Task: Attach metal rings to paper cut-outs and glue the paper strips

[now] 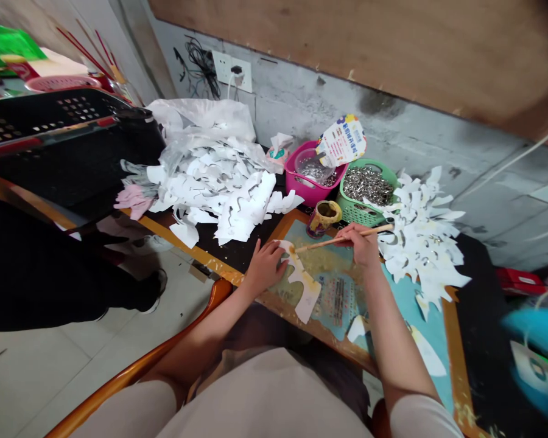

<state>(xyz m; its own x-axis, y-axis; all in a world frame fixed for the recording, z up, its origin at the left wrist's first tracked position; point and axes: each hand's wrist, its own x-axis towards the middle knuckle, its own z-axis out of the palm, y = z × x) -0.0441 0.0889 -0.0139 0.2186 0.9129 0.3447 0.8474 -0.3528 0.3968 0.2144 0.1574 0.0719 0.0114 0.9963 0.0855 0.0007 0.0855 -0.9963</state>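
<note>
My left hand (265,266) lies on a white paper cutout (304,283), fingers pressing it flat on a glue-stained board (342,298). In my right hand (362,242) is a thin wooden brush (335,241), held in a pinch; its tip touches the cutout's upper end. Just beyond the brush stands a small yellow glue pot (323,217).
A heap of white cutouts (219,182) lies left, another pile (422,243) right. A pink basket (311,176) and a green basket (368,191) of metal bits stand by the wall. A black crate (59,143) is at left. A chair arm (164,356) curves below.
</note>
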